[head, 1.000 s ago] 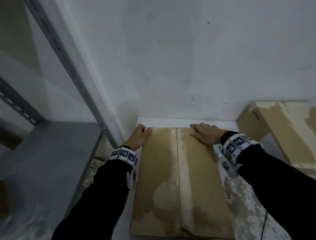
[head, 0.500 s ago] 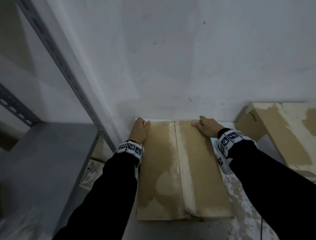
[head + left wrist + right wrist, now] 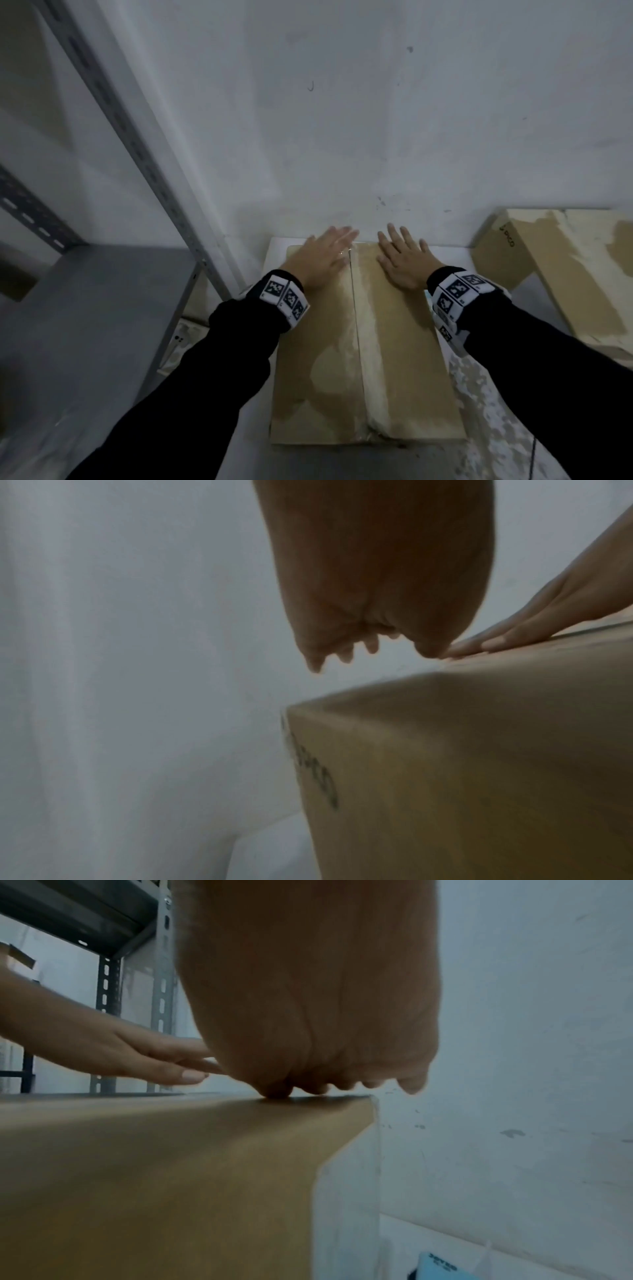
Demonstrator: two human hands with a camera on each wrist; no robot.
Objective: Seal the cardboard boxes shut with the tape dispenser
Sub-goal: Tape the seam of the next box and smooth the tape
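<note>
A brown cardboard box (image 3: pixel 404 359) lies flat in front of me, flaps closed, with a pale strip running down its centre seam (image 3: pixel 356 342). Both hands lie flat on its far end, fingers straight. My left hand (image 3: pixel 322 257) rests left of the seam, my right hand (image 3: pixel 404 260) right of it. In the left wrist view the left hand (image 3: pixel 373 593) hovers over the box corner (image 3: pixel 462 750). The right wrist view shows the right hand (image 3: pixel 308 1001) touching the box top (image 3: pixel 171 1164). No tape dispenser is in view.
A white wall (image 3: pixel 342 120) stands right behind the box. A grey metal shelf rack (image 3: pixel 85 325) with a slotted upright (image 3: pixel 137 147) is on the left. A second cardboard box (image 3: pixel 555 274) lies at the right. A blue item (image 3: pixel 441 1267) sits low beside the box.
The box slid away from me toward the wall. Both hands left its far corners, moved inward beside the seam and flattened out with fingers straight.
</note>
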